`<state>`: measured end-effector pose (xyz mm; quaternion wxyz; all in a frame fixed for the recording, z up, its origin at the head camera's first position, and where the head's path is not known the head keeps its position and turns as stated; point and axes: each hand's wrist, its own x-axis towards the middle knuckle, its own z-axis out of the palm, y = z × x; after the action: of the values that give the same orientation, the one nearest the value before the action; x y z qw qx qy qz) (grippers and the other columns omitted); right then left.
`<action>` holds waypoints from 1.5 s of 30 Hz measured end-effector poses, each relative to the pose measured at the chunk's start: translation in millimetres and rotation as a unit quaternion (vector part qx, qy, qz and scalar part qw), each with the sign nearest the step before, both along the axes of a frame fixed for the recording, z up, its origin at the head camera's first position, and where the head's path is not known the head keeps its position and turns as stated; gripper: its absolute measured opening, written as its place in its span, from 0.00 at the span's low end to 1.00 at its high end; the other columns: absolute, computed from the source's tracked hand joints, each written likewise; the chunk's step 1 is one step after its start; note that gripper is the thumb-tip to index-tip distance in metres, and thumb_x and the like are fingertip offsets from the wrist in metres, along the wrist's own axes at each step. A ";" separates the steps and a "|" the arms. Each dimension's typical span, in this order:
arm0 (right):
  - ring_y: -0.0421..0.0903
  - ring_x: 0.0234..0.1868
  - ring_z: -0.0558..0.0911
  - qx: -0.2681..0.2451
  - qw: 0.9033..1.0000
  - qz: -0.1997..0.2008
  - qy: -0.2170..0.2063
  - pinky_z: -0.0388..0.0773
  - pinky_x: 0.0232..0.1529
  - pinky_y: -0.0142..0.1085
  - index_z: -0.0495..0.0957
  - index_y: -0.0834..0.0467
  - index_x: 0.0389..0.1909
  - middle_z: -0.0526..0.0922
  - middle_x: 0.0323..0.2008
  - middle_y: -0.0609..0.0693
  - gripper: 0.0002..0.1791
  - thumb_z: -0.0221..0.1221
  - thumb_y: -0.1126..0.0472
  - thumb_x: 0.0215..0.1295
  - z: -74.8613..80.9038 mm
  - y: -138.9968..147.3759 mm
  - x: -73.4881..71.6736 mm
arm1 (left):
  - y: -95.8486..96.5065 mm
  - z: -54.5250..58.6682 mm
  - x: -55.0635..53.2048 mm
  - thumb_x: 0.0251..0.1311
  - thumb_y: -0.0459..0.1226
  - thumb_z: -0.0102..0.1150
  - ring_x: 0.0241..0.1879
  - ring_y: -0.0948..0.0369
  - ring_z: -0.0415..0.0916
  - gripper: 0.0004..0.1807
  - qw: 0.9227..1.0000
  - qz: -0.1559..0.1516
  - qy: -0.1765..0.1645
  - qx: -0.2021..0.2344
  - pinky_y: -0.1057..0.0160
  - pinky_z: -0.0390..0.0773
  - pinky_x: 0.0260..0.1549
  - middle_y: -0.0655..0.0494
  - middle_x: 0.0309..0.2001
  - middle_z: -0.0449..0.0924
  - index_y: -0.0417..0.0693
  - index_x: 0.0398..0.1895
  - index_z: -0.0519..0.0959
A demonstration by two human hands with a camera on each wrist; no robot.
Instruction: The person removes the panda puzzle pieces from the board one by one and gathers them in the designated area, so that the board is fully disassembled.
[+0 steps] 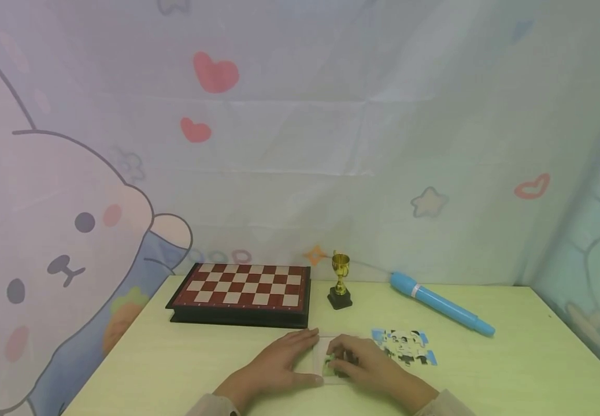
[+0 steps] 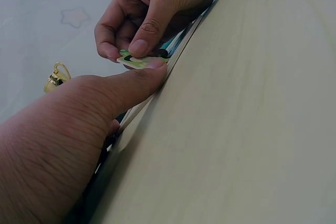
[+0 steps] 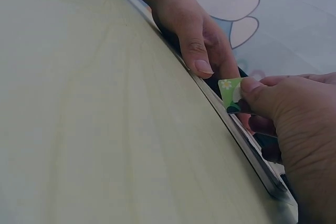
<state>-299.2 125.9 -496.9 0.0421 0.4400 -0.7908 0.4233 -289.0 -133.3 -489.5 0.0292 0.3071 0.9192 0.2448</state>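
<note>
A green jigsaw puzzle piece with a small white flower (image 3: 227, 84) is pinched between the thumb and fingers of my right hand (image 1: 370, 364). It is held over the left part of a pale, flat puzzle frame (image 1: 318, 353), and part of it is hidden by the fingers in the head view. My left hand (image 1: 281, 365) lies along the frame's left side, its fingers extended and its thumb at the near corner. In the left wrist view, the left thumb (image 2: 144, 80) appears close to the piece; whether they touch I cannot tell. The right hand covers much of the frame.
Several puzzle pieces (image 1: 408, 345) lie grouped right of the frame. Behind the left hand is a chessboard box (image 1: 243, 289), with a small gold trophy cup (image 1: 340, 277) beside it. A large blue pen-shaped object (image 1: 443, 304) lies at the back right. A printed cloth (image 1: 300, 144) hangs behind the table.
</note>
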 end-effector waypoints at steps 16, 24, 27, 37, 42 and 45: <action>0.33 0.33 0.80 -0.019 0.994 -0.091 0.058 0.81 0.33 0.31 0.80 0.50 0.49 0.84 0.36 0.31 0.11 0.64 0.56 0.69 -1.2 23.0 -2.8 | -0.9 -4.5 -3.3 0.58 0.71 0.53 0.76 0.53 0.54 0.48 1.000 -0.003 0.011 -0.001 0.40 0.58 0.71 0.66 0.78 0.55 0.58 0.77 0.63; 0.33 0.31 0.82 -0.031 0.990 -0.105 0.086 0.83 0.32 0.31 0.79 0.51 0.46 0.85 0.34 0.33 0.12 0.68 0.57 0.64 -3.8 61.0 -0.2 | 0.5 -2.0 -0.6 0.58 0.71 0.54 0.76 0.53 0.53 0.48 1.000 -0.002 0.008 0.001 0.41 0.57 0.72 0.66 0.78 0.55 0.57 0.77 0.64; 0.34 0.31 0.83 -0.037 0.990 -0.099 0.089 0.84 0.31 0.31 0.80 0.52 0.44 0.85 0.34 0.35 0.11 0.68 0.62 0.63 -3.5 75.1 3.9 | 0.4 -1.7 -0.4 0.58 0.71 0.54 0.76 0.53 0.54 0.48 1.000 -0.005 0.010 0.002 0.41 0.57 0.72 0.65 0.78 0.56 0.56 0.77 0.64; 0.35 0.33 0.82 -0.032 0.992 -0.040 0.114 0.81 0.31 0.28 0.80 0.54 0.49 0.84 0.38 0.41 0.15 0.68 0.67 0.62 -6.4 95.3 15.6 | -0.5 -2.7 -1.5 0.58 0.72 0.53 0.76 0.54 0.53 0.49 1.000 -0.003 0.010 0.000 0.41 0.57 0.72 0.66 0.78 0.55 0.58 0.77 0.63; 0.33 0.31 0.75 -0.031 0.988 -0.034 0.144 0.76 0.28 0.25 0.80 0.53 0.49 0.80 0.36 0.39 0.18 0.69 0.69 0.59 -6.9 95.9 13.7 | 0.0 -0.6 -1.0 0.58 0.71 0.54 0.77 0.54 0.53 0.48 1.000 -0.003 0.005 0.002 0.41 0.57 0.72 0.66 0.78 0.55 0.57 0.77 0.63; 0.34 0.32 0.72 -0.016 0.987 -0.049 0.154 0.74 0.29 0.24 0.81 0.51 0.48 0.79 0.37 0.37 0.16 0.70 0.66 0.60 -7.1 96.9 13.9 | 0.2 0.1 -0.1 0.58 0.70 0.54 0.76 0.53 0.54 0.48 1.000 -0.007 0.010 0.001 0.40 0.58 0.71 0.64 0.78 0.56 0.56 0.77 0.64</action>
<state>-285.3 222.8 -504.0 0.1915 0.4600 -0.7885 0.3605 -289.0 -133.1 -489.3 0.0215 0.3158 0.9171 0.2423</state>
